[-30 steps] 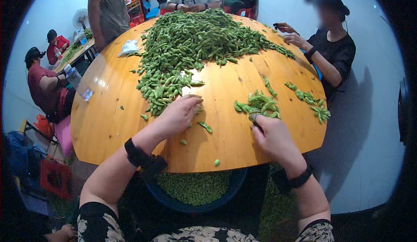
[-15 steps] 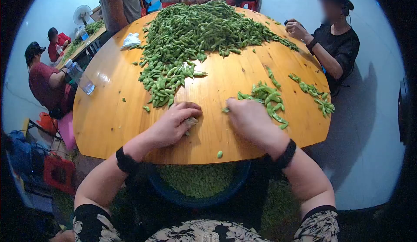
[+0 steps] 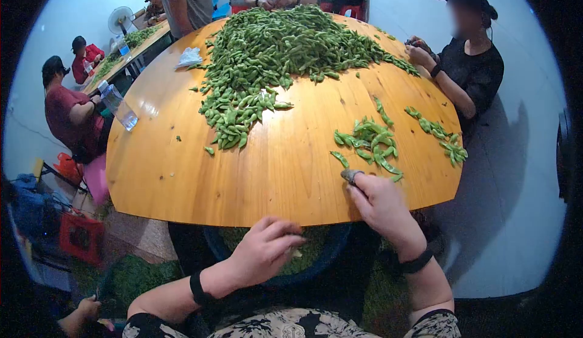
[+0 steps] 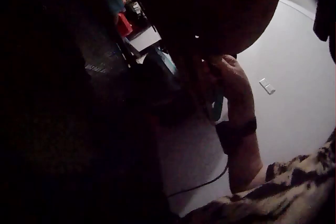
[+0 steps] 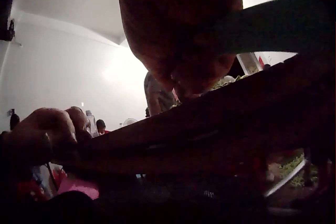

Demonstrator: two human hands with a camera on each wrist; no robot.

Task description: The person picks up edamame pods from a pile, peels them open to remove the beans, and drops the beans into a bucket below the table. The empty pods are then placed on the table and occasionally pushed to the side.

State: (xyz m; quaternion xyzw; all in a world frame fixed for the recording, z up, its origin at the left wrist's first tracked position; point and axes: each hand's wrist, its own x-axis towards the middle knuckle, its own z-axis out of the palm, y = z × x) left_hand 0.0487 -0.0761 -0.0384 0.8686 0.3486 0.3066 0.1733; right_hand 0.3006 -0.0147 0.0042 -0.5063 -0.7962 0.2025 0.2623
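Observation:
My left hand (image 3: 265, 252) is over the blue basin (image 3: 325, 262) below the table's front edge, fingers loosely bent and blurred. A small pale bit (image 3: 297, 253) shows just under its fingertips. My right hand (image 3: 384, 207) is above the table's front edge, with a dark grey cover on one fingertip. Its thumb and forefinger are apart, with nothing visible between them. Just beyond lies a single green soybean pod (image 3: 339, 159), and behind that a small pile of pods (image 3: 371, 136). Both wrist views are dark; the left wrist view shows the right hand (image 4: 231, 71) near the table edge.
A large heap of pods (image 3: 285, 46) covers the far part of the wooden table (image 3: 291, 174). More pods (image 3: 434, 125) lie at the right. A water bottle (image 3: 118, 106) and white tissue (image 3: 190, 58) are at the left. People sit or stand around the table.
My left hand has moved from the tabletop down over the basin. My right hand went left toward it, then back right to near the small pile. A loose bean near the front edge is gone.

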